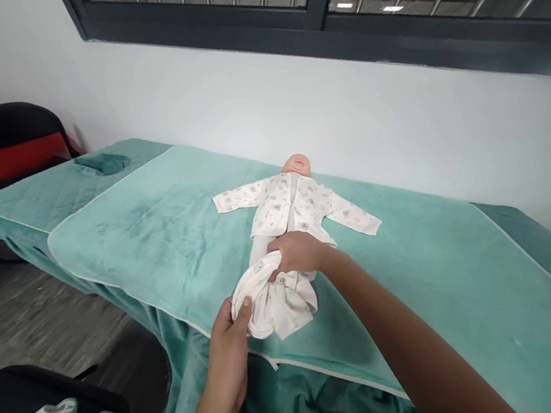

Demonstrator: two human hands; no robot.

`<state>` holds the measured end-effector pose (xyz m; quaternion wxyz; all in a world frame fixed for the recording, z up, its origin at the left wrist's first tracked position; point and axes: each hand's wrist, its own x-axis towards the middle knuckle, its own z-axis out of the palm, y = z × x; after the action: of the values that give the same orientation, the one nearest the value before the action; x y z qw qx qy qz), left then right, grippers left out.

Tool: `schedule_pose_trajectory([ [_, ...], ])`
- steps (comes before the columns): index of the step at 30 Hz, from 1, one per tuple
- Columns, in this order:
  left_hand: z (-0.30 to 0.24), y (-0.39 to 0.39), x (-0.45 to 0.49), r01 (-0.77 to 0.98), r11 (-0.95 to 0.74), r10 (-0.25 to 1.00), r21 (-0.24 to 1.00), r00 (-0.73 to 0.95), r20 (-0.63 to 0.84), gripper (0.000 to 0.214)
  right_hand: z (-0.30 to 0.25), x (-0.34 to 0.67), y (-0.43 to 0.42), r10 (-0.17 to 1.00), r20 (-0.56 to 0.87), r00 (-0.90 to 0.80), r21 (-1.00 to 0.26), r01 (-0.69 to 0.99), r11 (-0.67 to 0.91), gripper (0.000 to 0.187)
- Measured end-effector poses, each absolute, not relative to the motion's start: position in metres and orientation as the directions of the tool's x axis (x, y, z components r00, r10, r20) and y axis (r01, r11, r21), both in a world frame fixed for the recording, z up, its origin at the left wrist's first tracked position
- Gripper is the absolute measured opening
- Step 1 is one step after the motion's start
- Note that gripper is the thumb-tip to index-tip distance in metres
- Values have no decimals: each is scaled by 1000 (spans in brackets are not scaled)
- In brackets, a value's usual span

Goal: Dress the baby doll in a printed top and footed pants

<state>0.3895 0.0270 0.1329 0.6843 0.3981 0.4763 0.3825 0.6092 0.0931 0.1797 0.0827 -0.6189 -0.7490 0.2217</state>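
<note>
A baby doll (297, 164) lies on its back on the green bed cover, its head toward the wall. It wears a white printed jacket (272, 201) with both sleeves spread wide. Around the doll's lower legs, white printed baby pants (288, 305) lie bunched. My left hand (232, 348) pinches the pants at their lower left edge, thumb on top. My right hand (297, 251) reaches across from the right and is closed on the upper part of the pants, beside the doll's leg (259, 248). The right fingertips are partly hidden by the cloth.
The green-covered bed (423, 265) runs along a white wall under a dark-framed window (321, 34). A black and red chair (16, 148) stands at the left. Another black seat (46, 393) with a pale cloth item (64, 410) is near the bottom left.
</note>
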Motion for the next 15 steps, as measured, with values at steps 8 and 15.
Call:
schedule_pose_trajectory([
  [8,131,52,383,85,257,902,963,336,-271,44,181,605,83,965,-166,-204,-433,894,114,35],
  [15,130,63,397,-223,474,829,852,440,-346,49,183,602,78,987,-120,-103,-562,827,18,40],
])
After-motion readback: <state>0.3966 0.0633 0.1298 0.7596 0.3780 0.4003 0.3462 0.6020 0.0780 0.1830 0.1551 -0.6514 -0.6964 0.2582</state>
